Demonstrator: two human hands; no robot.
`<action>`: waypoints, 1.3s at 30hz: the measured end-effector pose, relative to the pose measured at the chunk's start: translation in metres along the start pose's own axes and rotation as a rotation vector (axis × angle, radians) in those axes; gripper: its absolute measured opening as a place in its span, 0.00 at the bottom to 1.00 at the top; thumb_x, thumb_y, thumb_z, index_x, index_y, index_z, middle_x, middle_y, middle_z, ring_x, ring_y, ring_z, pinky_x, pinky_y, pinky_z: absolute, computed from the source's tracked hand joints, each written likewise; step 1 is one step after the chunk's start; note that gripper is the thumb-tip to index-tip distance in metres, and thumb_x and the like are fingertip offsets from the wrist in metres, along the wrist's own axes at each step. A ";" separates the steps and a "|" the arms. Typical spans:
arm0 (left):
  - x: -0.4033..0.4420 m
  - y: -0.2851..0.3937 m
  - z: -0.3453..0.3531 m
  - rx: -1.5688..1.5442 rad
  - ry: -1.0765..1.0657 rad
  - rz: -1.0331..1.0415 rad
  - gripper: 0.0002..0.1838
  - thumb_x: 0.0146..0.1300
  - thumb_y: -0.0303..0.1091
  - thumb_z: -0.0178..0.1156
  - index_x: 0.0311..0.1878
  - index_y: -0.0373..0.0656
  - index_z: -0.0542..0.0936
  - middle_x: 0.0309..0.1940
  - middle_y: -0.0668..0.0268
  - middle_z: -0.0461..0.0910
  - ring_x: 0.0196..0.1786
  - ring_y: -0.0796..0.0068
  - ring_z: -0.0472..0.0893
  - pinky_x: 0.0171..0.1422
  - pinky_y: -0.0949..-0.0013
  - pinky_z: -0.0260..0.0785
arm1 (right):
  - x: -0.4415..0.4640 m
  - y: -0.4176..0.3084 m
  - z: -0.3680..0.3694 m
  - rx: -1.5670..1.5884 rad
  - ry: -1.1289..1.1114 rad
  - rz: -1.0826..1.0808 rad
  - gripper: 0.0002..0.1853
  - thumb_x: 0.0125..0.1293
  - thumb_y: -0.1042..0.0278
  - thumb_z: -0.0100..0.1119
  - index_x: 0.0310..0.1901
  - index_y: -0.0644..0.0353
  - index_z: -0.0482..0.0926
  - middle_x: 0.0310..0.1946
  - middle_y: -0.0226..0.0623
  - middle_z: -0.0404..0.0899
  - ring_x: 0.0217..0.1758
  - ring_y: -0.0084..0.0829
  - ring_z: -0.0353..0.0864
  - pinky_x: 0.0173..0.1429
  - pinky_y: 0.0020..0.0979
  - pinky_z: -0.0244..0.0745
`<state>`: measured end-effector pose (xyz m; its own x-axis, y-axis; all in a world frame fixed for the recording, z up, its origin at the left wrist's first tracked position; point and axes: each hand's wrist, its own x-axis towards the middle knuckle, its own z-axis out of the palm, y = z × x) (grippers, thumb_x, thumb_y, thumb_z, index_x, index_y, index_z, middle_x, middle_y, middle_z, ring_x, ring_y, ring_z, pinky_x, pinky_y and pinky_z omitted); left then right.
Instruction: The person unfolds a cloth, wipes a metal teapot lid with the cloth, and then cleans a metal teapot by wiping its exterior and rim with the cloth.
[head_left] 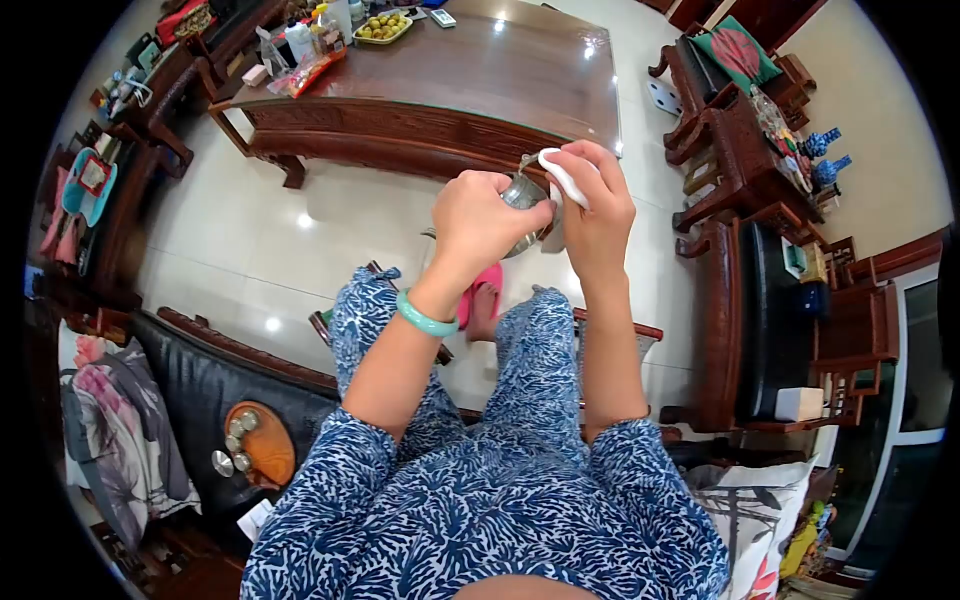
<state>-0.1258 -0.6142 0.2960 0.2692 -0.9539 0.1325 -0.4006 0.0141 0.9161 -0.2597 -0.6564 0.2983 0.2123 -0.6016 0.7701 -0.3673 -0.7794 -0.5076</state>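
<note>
A small grey metal pot [522, 195] is held up in front of my knees, near the front edge of the dark wooden table. My left hand [480, 220], below a green bangle on the wrist, is closed round the pot's body. A white cloth [564, 178] is pinched in my right hand [600, 210], beside the pot's upper right side. The cloth lies close to the thin curved metal part at the pot's top; whether they touch cannot be told. My fingers hide part of the pot.
The wooden table [450, 70] carries a tray of yellow fruit [382, 28], bottles and packets. On the black seat at lower left, a round wooden tray [268, 440] holds several small metal cups. Clothes [125, 430] lie beside it. Carved wooden seats stand at right.
</note>
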 end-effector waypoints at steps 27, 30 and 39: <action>-0.002 -0.004 -0.026 -0.533 -0.052 -0.083 0.09 0.51 0.29 0.72 0.29 0.32 0.83 0.23 0.67 0.81 0.22 0.85 0.76 0.27 0.79 0.67 | 0.024 0.005 0.006 0.600 -0.062 0.164 0.08 0.57 0.75 0.62 0.39 0.61 0.84 0.38 0.34 0.78 0.40 0.29 0.79 0.46 0.28 0.74; -0.001 -0.009 -0.020 -0.675 -0.133 -0.090 0.08 0.53 0.28 0.69 0.30 0.32 0.83 0.24 0.65 0.82 0.23 0.83 0.78 0.27 0.79 0.69 | -0.002 0.009 -0.014 0.595 -0.116 0.172 0.09 0.54 0.78 0.65 0.38 0.61 0.85 0.39 0.33 0.78 0.43 0.26 0.78 0.48 0.27 0.72; -0.023 0.005 0.067 -0.925 -0.859 -0.259 0.13 0.53 0.32 0.68 0.36 0.32 0.81 0.28 0.62 0.83 0.26 0.80 0.80 0.31 0.80 0.70 | -0.063 -0.001 -0.125 0.557 0.038 0.343 0.10 0.52 0.83 0.65 0.38 0.66 0.83 0.39 0.36 0.79 0.45 0.25 0.76 0.50 0.26 0.72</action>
<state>-0.1928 -0.6121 0.2726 -0.5376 -0.8413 -0.0559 0.4238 -0.3270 0.8447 -0.3856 -0.5956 0.2987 0.1303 -0.8338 0.5365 0.1178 -0.5242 -0.8434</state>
